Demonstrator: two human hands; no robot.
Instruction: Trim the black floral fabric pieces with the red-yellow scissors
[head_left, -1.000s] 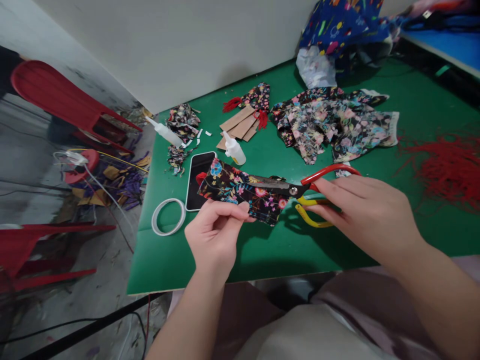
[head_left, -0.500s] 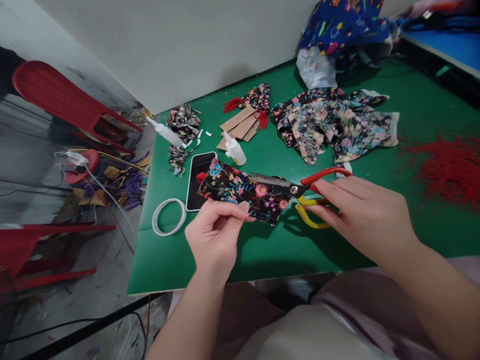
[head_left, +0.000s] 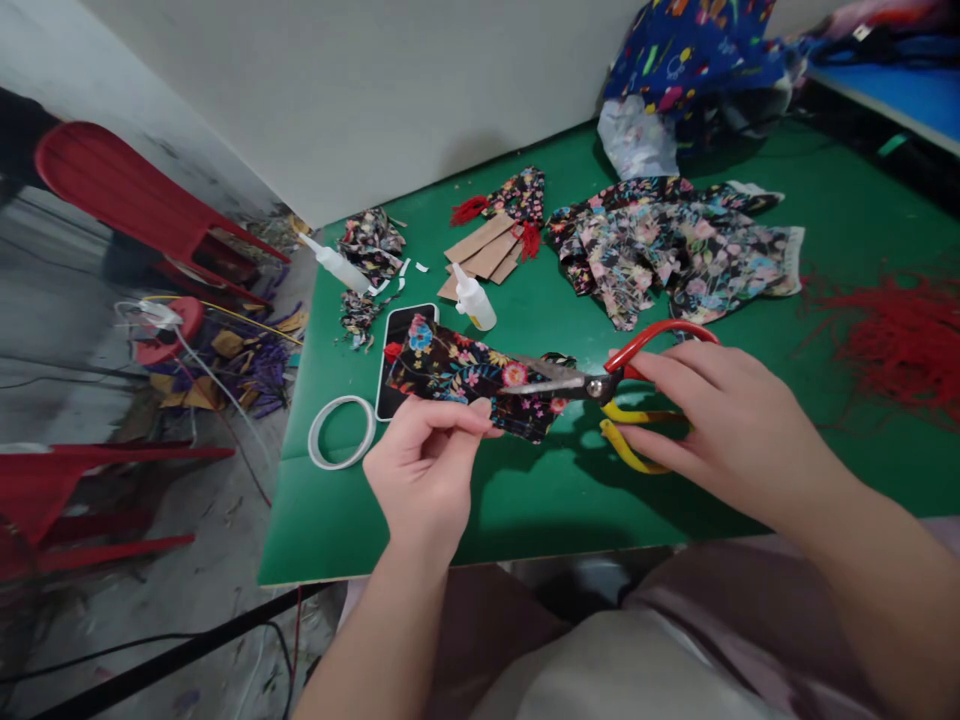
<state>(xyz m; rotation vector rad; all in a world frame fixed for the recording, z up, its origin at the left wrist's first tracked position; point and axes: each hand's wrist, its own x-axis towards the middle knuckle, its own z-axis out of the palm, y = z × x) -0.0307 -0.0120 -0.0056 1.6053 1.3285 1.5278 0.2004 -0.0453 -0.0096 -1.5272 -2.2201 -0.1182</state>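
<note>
Now the scissors (head_left: 598, 388) sit lower than a moment ago, one blade across the floral cloth (head_left: 459, 372), handles spread wider; the blades seem reopened. My left hand (head_left: 420, 470) pinches that cloth above the counter (head_left: 525, 520); my right hand (head_left: 724, 425) curls through the grips. Near side offers bare room; phone (head_left: 399, 332) and bottle (head_left: 475, 304) crowd the far side.

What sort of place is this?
Likely a small craft or sewing workshop: the right hand holds scissors at a piece of floral cloth pinched in the left hand, and a heap of red threads lies on the green table.
</note>
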